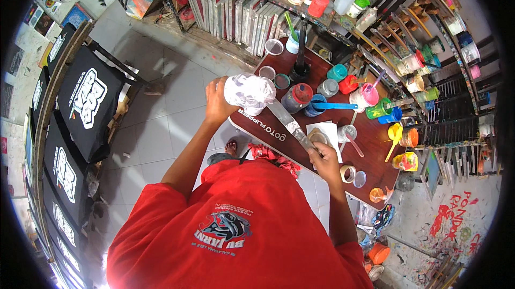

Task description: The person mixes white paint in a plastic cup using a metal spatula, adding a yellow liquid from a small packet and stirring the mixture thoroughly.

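My left hand grips a white plastic tub, smeared with white, and holds it up in front of me past the table's left edge. Closed around a long flat spatula, my right hand is over the table's near side. The blade is streaked with white and grey. Its far end meets the tub's right side; whether the tip is inside I cannot tell. Below the spatula lies a sheet of white paper with a tape roll on it.
The reddish-brown table carries several paint tubs, including a blue one with a blue stirrer and a pink one. Black printed shirts hang on a rack at left. Framed screens stand under the back shelf.
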Demonstrator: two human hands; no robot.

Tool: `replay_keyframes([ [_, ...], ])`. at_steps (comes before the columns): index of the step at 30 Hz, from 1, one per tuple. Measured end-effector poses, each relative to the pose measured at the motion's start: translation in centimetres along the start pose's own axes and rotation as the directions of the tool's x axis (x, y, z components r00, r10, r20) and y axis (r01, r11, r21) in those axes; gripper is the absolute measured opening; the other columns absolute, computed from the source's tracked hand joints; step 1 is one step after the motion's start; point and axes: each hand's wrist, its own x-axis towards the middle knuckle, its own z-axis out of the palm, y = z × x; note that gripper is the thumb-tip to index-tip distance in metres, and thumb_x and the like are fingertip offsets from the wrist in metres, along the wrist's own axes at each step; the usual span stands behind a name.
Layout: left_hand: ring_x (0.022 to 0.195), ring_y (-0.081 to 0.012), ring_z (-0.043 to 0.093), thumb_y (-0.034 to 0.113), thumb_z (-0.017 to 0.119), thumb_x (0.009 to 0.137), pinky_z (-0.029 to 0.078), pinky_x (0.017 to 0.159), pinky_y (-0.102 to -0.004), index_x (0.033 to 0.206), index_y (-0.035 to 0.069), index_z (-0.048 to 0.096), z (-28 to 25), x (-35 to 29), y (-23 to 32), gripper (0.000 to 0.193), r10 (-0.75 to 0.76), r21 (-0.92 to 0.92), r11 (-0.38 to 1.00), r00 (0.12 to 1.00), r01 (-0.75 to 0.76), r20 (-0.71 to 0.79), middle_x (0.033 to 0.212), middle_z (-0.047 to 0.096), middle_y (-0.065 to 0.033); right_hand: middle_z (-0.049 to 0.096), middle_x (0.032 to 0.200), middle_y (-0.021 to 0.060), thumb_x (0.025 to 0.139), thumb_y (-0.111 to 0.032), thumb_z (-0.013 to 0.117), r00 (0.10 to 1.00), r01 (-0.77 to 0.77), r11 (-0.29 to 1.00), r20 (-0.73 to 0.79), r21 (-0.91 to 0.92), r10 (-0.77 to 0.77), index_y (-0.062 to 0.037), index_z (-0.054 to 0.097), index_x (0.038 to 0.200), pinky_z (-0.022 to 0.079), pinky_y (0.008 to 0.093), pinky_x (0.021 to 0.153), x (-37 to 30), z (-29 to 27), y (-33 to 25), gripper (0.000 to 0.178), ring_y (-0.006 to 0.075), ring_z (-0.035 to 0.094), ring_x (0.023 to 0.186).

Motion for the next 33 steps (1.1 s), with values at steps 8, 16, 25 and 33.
replay_keyframes([
  [8, 0.119, -0.0402, 0.045, 0.019, 0.090, 0.051, 0.039, 0.105, -0.0491, 0.134, 0.005, 0.048, 1.3, 0.8, -3.0, 0.094, -0.037, -0.003, 0.999, 0.998, 0.037, 0.045, 0.127, 0.050, -0.0190, 0.053, 0.069, -0.0056, 0.096, -0.014, 0.062, 0.997, -0.069, 0.997, -0.028, -0.025, 0.068, 0.0016, 0.067, 0.103, 0.037, 0.0223, 0.056, 0.1, 0.2, -0.7, 0.017, 0.0026, 0.046, 0.064],
  [16, 0.119, -0.0388, 0.048, 0.030, 0.093, 0.054, 0.039, 0.104, -0.0489, 0.132, 0.001, 0.049, 1.9, 1.9, -4.2, 0.094, -0.024, 0.044, 0.999, 0.997, 0.020, 0.076, 0.126, 0.054, -0.0201, 0.054, 0.069, -0.0044, 0.096, -0.014, 0.063, 0.991, -0.114, 0.994, -0.075, 0.007, 0.114, 0.0019, 0.067, 0.104, 0.040, 0.0228, 0.057, -0.2, 0.7, 0.6, 0.019, 0.0036, 0.048, 0.063],
  [25, 0.120, -0.0381, 0.048, 0.028, 0.092, 0.057, 0.038, 0.104, -0.0496, 0.131, 0.001, 0.048, 2.1, 2.6, -5.3, 0.090, -0.006, -0.010, 1.000, 0.999, 0.007, 0.036, 0.125, 0.055, -0.0182, 0.059, 0.069, 0.0045, 0.093, -0.018, 0.066, 0.986, -0.143, 0.959, -0.118, -0.245, 0.117, 0.0023, 0.068, 0.101, 0.044, 0.0286, 0.059, 0.5, 1.4, 1.5, 0.023, 0.0093, 0.053, 0.064],
  [33, 0.121, -0.0384, 0.047, 0.027, 0.092, 0.058, 0.037, 0.104, -0.0502, 0.130, 0.002, 0.048, 1.6, 3.6, -4.4, 0.088, -0.078, -0.047, 0.995, 0.992, 0.083, 0.102, 0.124, 0.056, -0.0176, 0.054, 0.062, 0.0042, 0.094, -0.019, 0.064, 0.989, -0.088, 0.946, -0.143, -0.311, 0.045, 0.0007, 0.067, 0.092, 0.040, 0.0294, 0.055, 2.3, 2.8, -0.1, 0.020, 0.0090, 0.049, 0.060],
])
